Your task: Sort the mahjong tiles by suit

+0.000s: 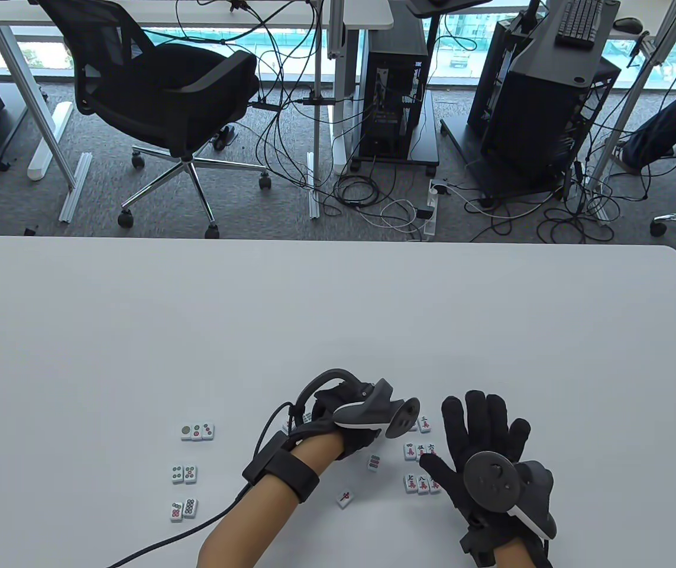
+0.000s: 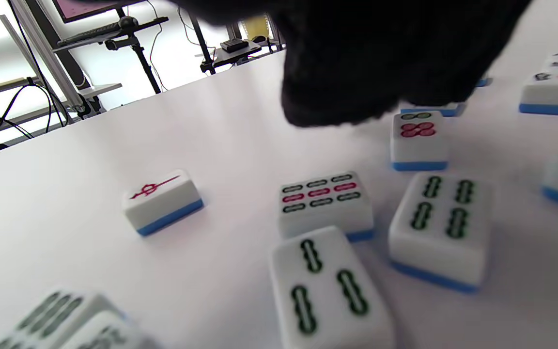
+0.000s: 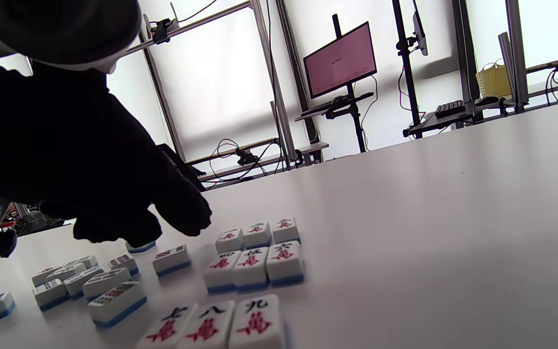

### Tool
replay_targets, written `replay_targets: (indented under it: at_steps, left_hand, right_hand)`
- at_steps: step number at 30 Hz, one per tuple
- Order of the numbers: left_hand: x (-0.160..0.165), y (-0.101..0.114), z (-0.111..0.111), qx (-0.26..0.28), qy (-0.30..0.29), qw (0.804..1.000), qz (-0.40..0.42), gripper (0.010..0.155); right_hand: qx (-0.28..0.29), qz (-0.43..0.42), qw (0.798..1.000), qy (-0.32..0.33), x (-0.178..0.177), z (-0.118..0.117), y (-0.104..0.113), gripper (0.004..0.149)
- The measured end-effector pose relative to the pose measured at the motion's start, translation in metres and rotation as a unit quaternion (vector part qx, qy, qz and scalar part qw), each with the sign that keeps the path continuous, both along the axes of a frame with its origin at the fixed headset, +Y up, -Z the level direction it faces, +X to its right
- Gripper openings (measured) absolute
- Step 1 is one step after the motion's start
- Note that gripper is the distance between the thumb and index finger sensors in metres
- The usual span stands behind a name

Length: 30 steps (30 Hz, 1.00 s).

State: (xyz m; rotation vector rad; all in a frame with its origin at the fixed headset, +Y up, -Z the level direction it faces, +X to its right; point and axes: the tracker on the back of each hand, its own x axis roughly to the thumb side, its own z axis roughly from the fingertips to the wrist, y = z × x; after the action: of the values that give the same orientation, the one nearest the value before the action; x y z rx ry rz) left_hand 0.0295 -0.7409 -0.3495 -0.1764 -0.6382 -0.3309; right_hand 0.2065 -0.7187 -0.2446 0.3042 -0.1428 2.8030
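At lower centre, the left hand (image 1: 352, 423) covers bamboo tiles (image 2: 325, 201), grip unclear; the right hand (image 1: 479, 455) lies spread flat beside character tiles (image 1: 417, 452).

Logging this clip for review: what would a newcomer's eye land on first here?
Two black-gloved hands at the table's near edge: the right hand spread flat, the left hand hunched over scattered tiles. Beside the right hand sits a neat block of character tiles; circle tiles lie in small rows far left.
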Motion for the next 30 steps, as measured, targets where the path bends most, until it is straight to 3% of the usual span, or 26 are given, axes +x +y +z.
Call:
replay_targets:
  at_steps: [11, 18, 22, 26, 30]
  left_hand:
    - [0.015, -0.019, 0.006, 0.025, -0.027, 0.999, -0.027, 0.056]
    - [0.009, -0.014, 0.004, 0.028, -0.018, 0.999, -0.01, 0.058]
    - [-0.024, 0.011, 0.001, 0.017, 0.03, 0.995, 0.089, 0.06]
    - [-0.084, 0.04, 0.003, 0.041, 0.073, 0.991, 0.105, 0.06]
    - [-0.143, 0.05, 0.015, 0.021, 0.124, 0.985, 0.115, 0.06]
  right_hand:
    - [-0.001, 0.003, 1.0, 0.0, 0.0, 0.0, 0.0, 0.084]
    - [0.001, 0.0, 1.0, 0.002, -0.001, 0.001, 0.0, 0.084]
    - [0.005, 0.003, 1.0, 0.003, -0.001, 0.001, 0.0, 0.084]
    - [0.004, 0.005, 1.0, 0.005, -0.002, 0.001, 0.0, 0.084]
    - [0.003, 0.009, 1.0, 0.006, -0.003, 0.001, -0.001, 0.084]
